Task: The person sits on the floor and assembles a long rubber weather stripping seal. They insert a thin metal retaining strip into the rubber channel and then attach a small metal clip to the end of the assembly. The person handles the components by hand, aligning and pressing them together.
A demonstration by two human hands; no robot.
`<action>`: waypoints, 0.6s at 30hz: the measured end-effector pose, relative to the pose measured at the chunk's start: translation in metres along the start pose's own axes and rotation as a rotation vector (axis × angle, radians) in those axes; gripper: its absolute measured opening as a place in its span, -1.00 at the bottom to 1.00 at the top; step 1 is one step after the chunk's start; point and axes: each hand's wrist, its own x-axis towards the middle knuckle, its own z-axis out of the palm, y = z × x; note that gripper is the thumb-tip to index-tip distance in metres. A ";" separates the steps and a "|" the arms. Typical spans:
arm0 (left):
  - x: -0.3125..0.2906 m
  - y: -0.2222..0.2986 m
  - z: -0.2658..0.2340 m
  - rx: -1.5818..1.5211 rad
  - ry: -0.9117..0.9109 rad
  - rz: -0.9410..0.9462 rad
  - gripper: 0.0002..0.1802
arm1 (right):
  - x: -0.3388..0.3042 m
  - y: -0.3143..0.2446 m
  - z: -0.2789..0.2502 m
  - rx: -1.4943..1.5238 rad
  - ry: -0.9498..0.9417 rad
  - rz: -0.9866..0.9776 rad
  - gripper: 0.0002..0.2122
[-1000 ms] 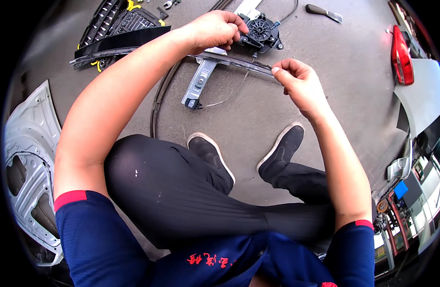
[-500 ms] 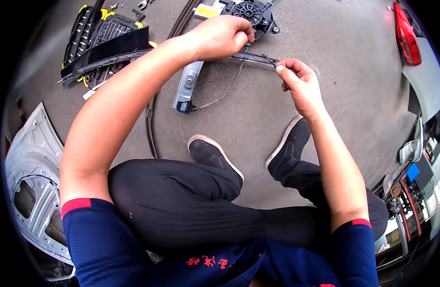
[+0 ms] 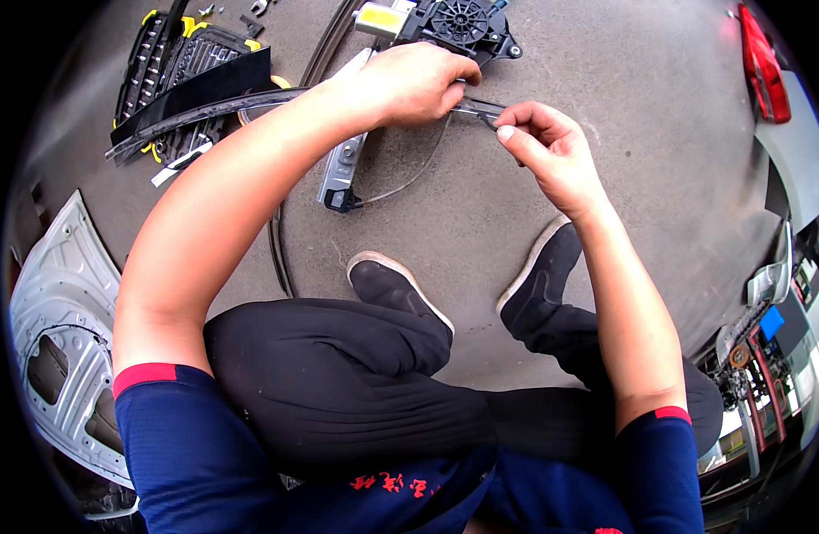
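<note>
A long, thin, curved trim strip (image 3: 209, 110), dark with a pale edge, runs from the left, behind my left forearm, to my right hand. A glossy black panel (image 3: 215, 83) lies along its left part. My left hand (image 3: 415, 85) is closed over the strip near its right end, knuckles up, fingertips mostly hidden. At that end, my right hand (image 3: 552, 153) pinches the tip of the strip between thumb and forefinger. Just beyond my left hand lies a window regulator motor (image 3: 463, 25) with a round black housing. Its metal rail (image 3: 342, 165) shows below my left wrist.
An open black-and-yellow tool case (image 3: 142, 76) lies at the far left, a wrench (image 3: 260, 8) nearby. Dark rubber strips (image 3: 281, 249) curve over the concrete floor. A bare metal panel (image 3: 67, 285) stands at left; a red tail light (image 3: 763, 67) is at far right. My shoes (image 3: 387, 283) are below my hands.
My left hand has shifted slightly nearer, along with the strip. My right hand has moved a little left, its fingers still pinching the strip's end.
</note>
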 end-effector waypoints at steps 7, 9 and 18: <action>-0.009 -0.002 -0.003 0.026 0.035 0.028 -0.71 | 0.013 0.000 0.014 0.042 0.000 -0.031 -0.84; -0.012 -0.006 -0.003 0.024 0.016 0.002 -0.72 | 0.016 0.003 0.017 0.065 0.003 -0.063 -0.84; -0.018 -0.016 0.004 0.085 0.040 0.068 -0.77 | 0.013 0.026 -0.004 -0.128 0.153 0.078 -0.85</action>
